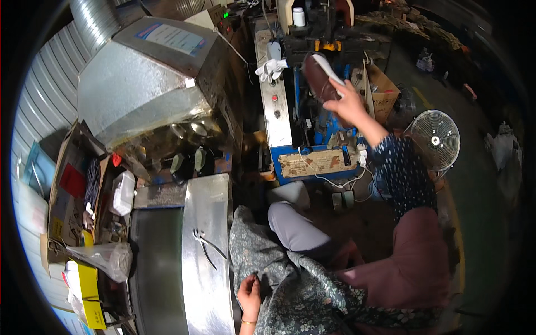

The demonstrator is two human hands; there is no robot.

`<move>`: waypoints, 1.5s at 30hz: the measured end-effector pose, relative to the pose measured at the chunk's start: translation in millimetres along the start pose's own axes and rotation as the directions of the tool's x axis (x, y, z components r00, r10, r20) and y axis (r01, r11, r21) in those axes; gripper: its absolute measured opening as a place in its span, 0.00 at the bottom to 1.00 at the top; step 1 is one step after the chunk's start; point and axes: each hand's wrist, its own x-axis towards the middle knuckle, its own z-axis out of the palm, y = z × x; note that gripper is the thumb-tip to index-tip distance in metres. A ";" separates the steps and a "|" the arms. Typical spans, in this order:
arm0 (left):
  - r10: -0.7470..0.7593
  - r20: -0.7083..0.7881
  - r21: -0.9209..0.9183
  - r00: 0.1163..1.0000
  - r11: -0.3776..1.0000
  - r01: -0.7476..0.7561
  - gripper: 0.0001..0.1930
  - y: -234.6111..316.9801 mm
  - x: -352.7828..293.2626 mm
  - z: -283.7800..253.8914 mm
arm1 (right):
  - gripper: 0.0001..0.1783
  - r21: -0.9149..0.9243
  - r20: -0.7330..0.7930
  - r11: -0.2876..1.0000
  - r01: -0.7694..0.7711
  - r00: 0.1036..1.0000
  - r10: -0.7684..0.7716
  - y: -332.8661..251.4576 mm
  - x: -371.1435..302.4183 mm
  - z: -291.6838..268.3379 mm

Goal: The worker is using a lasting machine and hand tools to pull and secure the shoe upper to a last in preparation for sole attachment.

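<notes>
My right hand (352,104) is stretched far forward and closed on a dark brown shoe (318,77) with a white strip along its side. The shoe is tilted above a blue-framed machine (279,162); the hand hides its near end. Low in the view, my left hand (249,296) rests by the floral apron (301,285) on my lap. Its fingers are curled together, and I cannot make out anything between them. A pair of pliers (209,245) lies on the metal ledge (206,301) left of my lap.
A metal hood (151,72) stands at the far left, with two dark shoes (204,162) at its opening. Beside the ledge runs a dark conveyor belt (159,268). White gloves (272,70) lie on the machine's control panel (274,106). A round fan (435,139) stands at right, near a cardboard box (384,100).
</notes>
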 end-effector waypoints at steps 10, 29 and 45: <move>-0.022 -0.095 0.415 0.995 0.908 0.060 0.13 29.2 -0.1 21.0 | 0.40 -0.389 -0.032 0.863 -0.322 0.941 0.337 40.8 91.1 -15.7; 0.123 -0.125 0.462 0.985 0.885 -0.052 0.10 0.7 2.4 19.8 | 0.38 -0.562 -0.056 0.825 -0.061 0.998 0.036 19.5 64.4 28.9; 0.056 -0.937 0.247 0.346 0.806 0.538 0.21 -92.3 -108.6 -218.0 | 0.33 -0.928 0.036 0.337 0.157 0.940 -0.339 99.9 191.8 55.8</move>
